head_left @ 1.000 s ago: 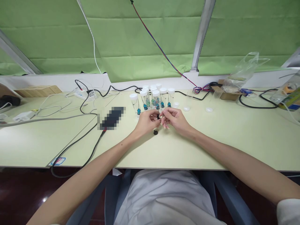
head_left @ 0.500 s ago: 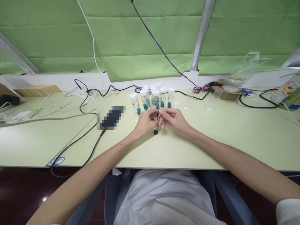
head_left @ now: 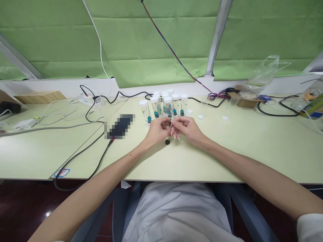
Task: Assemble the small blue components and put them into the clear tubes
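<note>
My left hand (head_left: 158, 130) and my right hand (head_left: 188, 129) meet over the table, closed, their fingertips pinched together. Between them is a thin dark wire-like piece (head_left: 170, 124), mostly covered by the fingers, so its kind is unclear. A small black disc (head_left: 167, 142) lies on the table just below my left fingers. Right behind the hands stand several clear tubes (head_left: 144, 109) with white caps, each holding a small teal part on a thin dark stem. Loose white caps (head_left: 200, 116) lie to the right of the tubes.
A pixelated dark device (head_left: 120, 126) with a black cable lies to the left. White cables and an adapter (head_left: 26, 124) spread over the far left. A small cardboard box (head_left: 248, 102) with plastic bags stands at the back right. The table's front edge (head_left: 186, 181) runs before my lap.
Both hands stay nearly in place, with only a slight shift of the right fingers at the pinched piece. The tubes, caps and disc have not moved.
</note>
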Demonstrator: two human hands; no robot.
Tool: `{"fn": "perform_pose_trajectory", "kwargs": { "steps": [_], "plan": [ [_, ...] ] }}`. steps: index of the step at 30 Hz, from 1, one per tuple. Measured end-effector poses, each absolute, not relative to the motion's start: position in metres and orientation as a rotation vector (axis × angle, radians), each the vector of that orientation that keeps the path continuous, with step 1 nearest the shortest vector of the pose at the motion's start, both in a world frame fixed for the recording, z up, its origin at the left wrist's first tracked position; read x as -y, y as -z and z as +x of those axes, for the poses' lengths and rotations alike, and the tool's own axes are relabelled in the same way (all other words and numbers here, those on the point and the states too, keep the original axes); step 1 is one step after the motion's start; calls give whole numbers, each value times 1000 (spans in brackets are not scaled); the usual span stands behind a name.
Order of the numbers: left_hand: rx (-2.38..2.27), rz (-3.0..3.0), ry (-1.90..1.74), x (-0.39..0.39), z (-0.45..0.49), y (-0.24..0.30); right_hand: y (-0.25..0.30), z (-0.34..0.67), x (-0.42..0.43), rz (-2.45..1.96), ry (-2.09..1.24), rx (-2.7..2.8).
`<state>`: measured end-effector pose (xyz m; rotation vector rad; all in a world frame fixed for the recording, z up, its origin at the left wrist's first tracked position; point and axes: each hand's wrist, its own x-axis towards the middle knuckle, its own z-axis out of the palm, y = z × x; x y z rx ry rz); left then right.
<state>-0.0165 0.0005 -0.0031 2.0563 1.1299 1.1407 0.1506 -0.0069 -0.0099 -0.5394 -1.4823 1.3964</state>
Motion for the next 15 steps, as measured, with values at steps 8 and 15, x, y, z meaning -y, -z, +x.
{"fn": "perform_pose_trajectory", "kwargs": {
  "steps": [8,15],
  "plan": [
    [-1155,2047,-1194,-3,-17,7,11,153,5,-453,-1569,1355],
    [-1162,2015,-1205,-2,-16,5,8,152,5,-481,-1628,1322]
  ]
}}
